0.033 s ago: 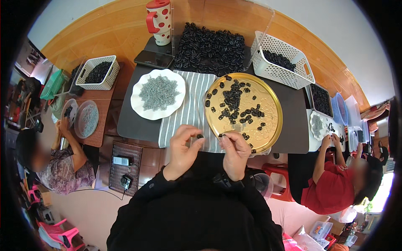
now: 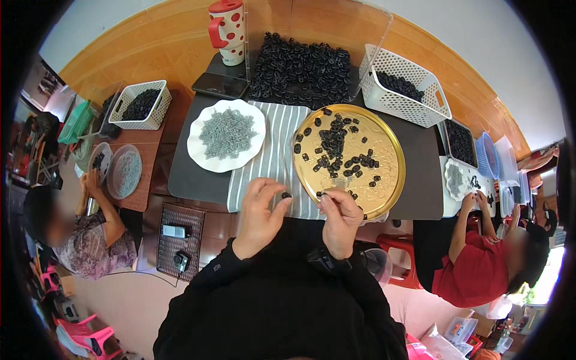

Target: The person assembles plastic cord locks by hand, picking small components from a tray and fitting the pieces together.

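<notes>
My left hand [image 2: 259, 216] is over the striped cloth, closed with a small black oval piece [image 2: 286, 195] between thumb and fingers. Beside the near rim of the gold tray [image 2: 393, 174], my right hand [image 2: 340, 222] pinches a small black part [image 2: 320, 194]; its exact form is too small to tell. The two hands are apart. Many small black pieces [image 2: 332, 144] lie loose on the tray. To the left, a white scalloped plate [image 2: 195, 146] holds a heap of small grey metal pieces [image 2: 228, 133] that look like screws or pins.
Behind the tray, a clear bin holds black oval parts [image 2: 300, 69]. White perforated basket [image 2: 393, 105] stands right of it. A phone [image 2: 220, 85] and a spotted tumbler [image 2: 228, 36] are at back left. Two people sit at side tables, left [image 2: 90, 234] and right [image 2: 480, 258].
My right hand has shifted very slightly to the right with its part. The left hand stays almost in place.
</notes>
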Tool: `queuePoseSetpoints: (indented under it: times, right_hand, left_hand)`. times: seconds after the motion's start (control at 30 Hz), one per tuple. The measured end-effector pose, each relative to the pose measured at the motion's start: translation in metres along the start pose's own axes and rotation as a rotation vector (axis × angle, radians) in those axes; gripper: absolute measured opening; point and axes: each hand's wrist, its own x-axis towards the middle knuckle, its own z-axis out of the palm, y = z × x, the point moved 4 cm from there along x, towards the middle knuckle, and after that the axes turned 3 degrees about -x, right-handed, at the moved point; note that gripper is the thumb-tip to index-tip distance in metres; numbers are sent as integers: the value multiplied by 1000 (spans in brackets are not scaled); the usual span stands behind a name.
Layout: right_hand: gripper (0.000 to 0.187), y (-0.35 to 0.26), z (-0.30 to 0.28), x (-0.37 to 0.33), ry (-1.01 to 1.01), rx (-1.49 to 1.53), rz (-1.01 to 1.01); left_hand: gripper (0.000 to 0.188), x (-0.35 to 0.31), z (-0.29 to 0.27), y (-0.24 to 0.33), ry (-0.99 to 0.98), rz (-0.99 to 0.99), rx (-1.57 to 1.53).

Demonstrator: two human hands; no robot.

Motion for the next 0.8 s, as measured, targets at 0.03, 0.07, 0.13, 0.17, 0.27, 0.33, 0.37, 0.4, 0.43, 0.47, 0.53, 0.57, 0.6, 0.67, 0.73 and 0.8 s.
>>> queuePoseSetpoints:
  times: [0.03,0.07,0.13,0.17,0.27,0.33,0.37,0.4,0.43,0.47,0.53,0.57,0.6,0.67,0.73,0.8]
  right_hand:
    - [11,1,-6,1,7,-8,0]
    - [10,2,-10,0,14,-16,0]
    - [10,1,-12,-1,29,-4,23]
    - [10,1,-13,-2,42,6,45]
    - [10,2,-16,-7,22,16,46]
    - [9,1,-17,-9,33,28,71]
    - [9,1,-16,-9,43,41,94]
    - [9,1,-15,-9,43,43,94]
    - [8,4,-15,-9,51,48,103]
    - [8,5,-14,-9,59,53,113]
    - [7,4,-10,-9,54,62,124]
    - [6,3,-9,-9,49,68,134]
    - [6,4,-10,-9,49,69,133]
    - [6,6,-13,-9,34,55,119]
    - [7,6,-13,-10,37,48,130]
    - [7,7,-9,-11,37,33,141]
  left_hand:
    - [18,1,-1,11,-3,238,520]
    - [18,1,2,13,-5,237,522]
    - [24,2,14,15,-48,253,806]
    - [24,2,14,12,-46,254,808]
    - [22,0,15,-4,-48,277,721]
    - [18,2,14,-7,-63,315,622]
    - [18,2,13,-10,-64,315,624]
    - [17,1,14,-13,-96,353,606]
    - [18,-1,15,-15,-131,390,588]
    - [18,1,13,-17,-132,391,590]
    - [20,6,10,-17,-120,398,484]
    - [20,8,8,-16,-120,399,485]
    - [20,10,6,-16,-109,328,453]
    - [20,14,3,-15,-100,259,423]
    - [20,15,-1,-13,-48,282,479]
    - [19,13,-5,-19,-43,212,408]
